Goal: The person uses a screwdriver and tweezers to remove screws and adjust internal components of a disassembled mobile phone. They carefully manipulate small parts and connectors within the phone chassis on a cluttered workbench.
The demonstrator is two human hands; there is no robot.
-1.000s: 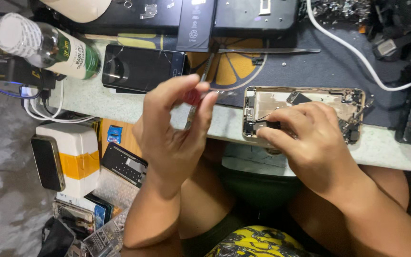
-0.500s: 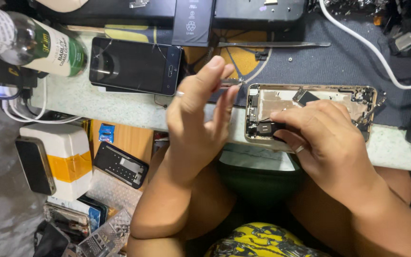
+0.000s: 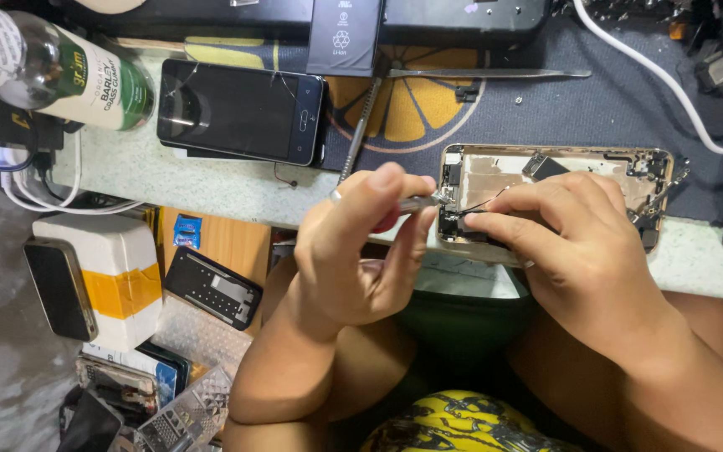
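Now both hands (image 3: 462,243) on the opened phone (image 3: 554,180), screwdriver (image 3: 416,203) in left.

The opened phone housing (image 3: 495,172) under the hands is pale gold with dark parts inside. The work mat (image 3: 621,109) at the far side is slate blue, printed with a yellow citrus-slice pattern outlined in white. The desk (image 3: 236,188) is speckled pale green-grey. To the left lie a glossy black smartphone (image 3: 240,110) and a clear bottle with a green-and-white label (image 3: 52,71). The cable (image 3: 663,79) is white. Below, a white box (image 3: 106,280) bears an orange-yellow tape band.
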